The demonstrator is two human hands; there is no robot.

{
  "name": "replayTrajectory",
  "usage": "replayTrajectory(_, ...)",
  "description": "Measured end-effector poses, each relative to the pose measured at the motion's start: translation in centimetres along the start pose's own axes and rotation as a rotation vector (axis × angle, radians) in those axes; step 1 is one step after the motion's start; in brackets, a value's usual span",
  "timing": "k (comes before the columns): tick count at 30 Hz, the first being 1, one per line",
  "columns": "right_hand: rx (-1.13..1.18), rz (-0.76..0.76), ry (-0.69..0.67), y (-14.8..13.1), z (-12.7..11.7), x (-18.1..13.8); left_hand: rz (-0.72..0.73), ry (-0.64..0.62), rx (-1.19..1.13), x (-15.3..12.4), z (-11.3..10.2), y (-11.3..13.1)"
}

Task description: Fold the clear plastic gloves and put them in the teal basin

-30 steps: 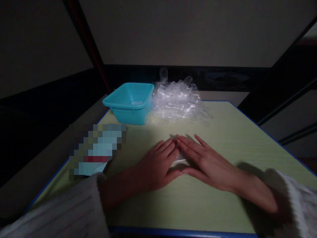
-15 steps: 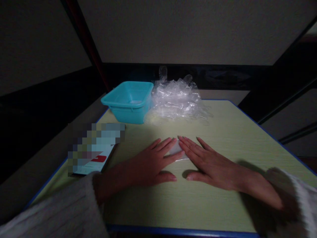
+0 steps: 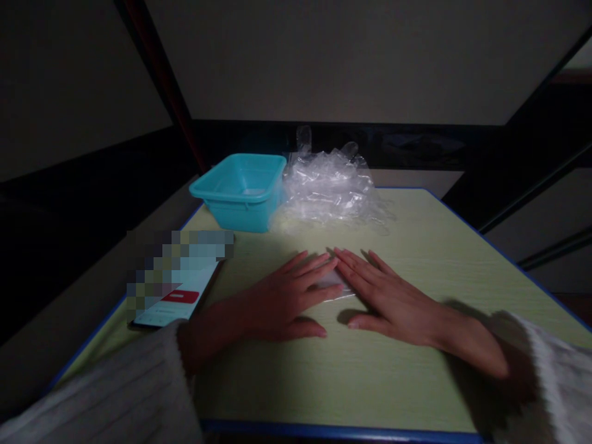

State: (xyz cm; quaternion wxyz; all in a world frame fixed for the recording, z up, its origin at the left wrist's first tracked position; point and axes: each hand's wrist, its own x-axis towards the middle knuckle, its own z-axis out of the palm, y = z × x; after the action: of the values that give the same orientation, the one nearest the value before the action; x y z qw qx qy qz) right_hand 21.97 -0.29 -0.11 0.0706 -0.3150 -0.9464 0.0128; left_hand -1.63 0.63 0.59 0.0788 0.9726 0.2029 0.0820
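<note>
Both hands lie flat on a pale green table (image 3: pixel 416 246), fingers stretched out and fingertips almost meeting. My left hand (image 3: pixel 282 299) and my right hand (image 3: pixel 388 299) press down on a small clear plastic piece (image 3: pixel 333 285) that shows between them; most of it is hidden under the fingers. Behind the hands, at the table's far edge, sits a loose pile of clear plastic gloves (image 3: pixel 330 188). Left of that pile stands a turquoise plastic tub (image 3: pixel 240 191).
A phone (image 3: pixel 178 296) with a lit screen lies at the left edge of the table, close to my left sleeve. The table has a blue rim. Dark frame bars and a wall stand behind it. The room is dim.
My hands have slid apart at the thumbs and a little away from me, fingers staying flat on the plastic piece. The tub, the pile and the phone have stayed put.
</note>
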Motion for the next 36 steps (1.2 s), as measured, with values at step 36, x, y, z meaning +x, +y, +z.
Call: replayTrajectory(36,-0.199,-0.228,0.237,0.3,-1.7,0.7,-0.153,0.143,-0.035,0.5,0.7,0.6)
